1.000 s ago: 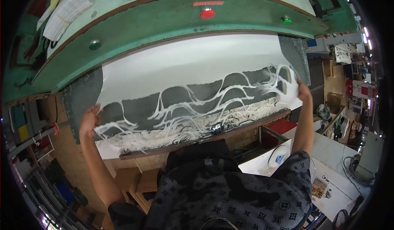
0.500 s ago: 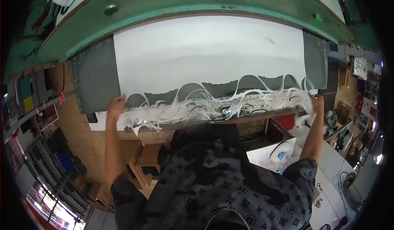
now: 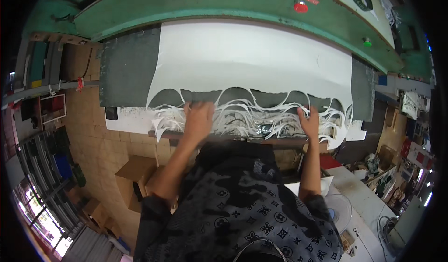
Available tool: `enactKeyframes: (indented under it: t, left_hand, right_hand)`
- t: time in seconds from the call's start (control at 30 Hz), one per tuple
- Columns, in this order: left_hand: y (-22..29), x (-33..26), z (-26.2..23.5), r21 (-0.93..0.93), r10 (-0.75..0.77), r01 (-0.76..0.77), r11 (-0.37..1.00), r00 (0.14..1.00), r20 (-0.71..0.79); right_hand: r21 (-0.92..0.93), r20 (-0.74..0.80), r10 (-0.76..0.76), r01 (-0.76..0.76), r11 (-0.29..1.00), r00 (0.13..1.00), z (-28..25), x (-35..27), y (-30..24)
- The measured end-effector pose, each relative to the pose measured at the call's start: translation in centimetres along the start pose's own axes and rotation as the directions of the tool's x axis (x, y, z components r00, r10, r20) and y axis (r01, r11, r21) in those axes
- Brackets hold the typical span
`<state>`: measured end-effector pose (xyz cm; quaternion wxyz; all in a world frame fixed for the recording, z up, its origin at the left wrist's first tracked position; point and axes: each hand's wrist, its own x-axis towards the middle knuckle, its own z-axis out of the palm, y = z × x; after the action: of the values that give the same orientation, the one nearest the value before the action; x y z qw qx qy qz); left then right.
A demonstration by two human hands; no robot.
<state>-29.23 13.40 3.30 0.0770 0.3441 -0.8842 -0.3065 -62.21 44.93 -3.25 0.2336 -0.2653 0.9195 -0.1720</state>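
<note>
A large white sheet (image 3: 252,52) lies over a dark grey board (image 3: 126,70). Its near edge is cut into curves, with thin white strips (image 3: 233,110) hanging in loops from it. My left hand (image 3: 199,119), slightly blurred, has its fingers bent down over the strips left of the middle; its fingertips are partly hidden. Toward the right, my right hand (image 3: 309,122) is among the strips, thumb and fingers apart, touching a thin loop.
A green machine beam (image 3: 224,3) runs across the back, carrying a red button (image 3: 300,7) and a green button (image 3: 367,42). Cardboard boxes (image 3: 135,171) stand on the floor at left. A white table (image 3: 359,192) with a fan is at right.
Both hands have moved inward from the ends of the sheet's near edge to the strips nearer the middle. The strips have shifted and the sheet's left edge now slants.
</note>
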Motion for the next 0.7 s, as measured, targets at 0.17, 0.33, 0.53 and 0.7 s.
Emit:
enactKeyframes:
  t: [0.17, 0.33, 0.53, 0.7]
  left_hand:
    - [0.3, -1.5, 0.9, -0.502, -0.274, 0.405, 0.764, 0.908, 0.316]
    - [0.5, 1.5, -3.0, -0.398, -0.133, 0.179, 0.9, 0.981, 0.141]
    - [-1.0, -2.3, 1.5, -0.036, 0.095, -0.092, 0.995, 0.992, 0.084]
    - [-2.5, -5.7, 3.4, 0.082, 0.217, -0.231, 0.97, 0.965, 0.147]
  right_hand:
    - [0.958, 0.285, 0.293, -0.276, -0.074, 0.913, 0.5, -1.2, -2.4]
    - [0.796, 0.44, -0.055, -0.418, -0.438, 0.896, -5.5, 1.4, -0.9]
    - [-0.372, 0.018, 0.214, -0.192, 0.908, 0.977, -4.0, -0.5, 0.5]
    - [0.118, -0.293, -0.035, 0.073, 0.99, 0.955, -0.1, -5.4, -9.4]
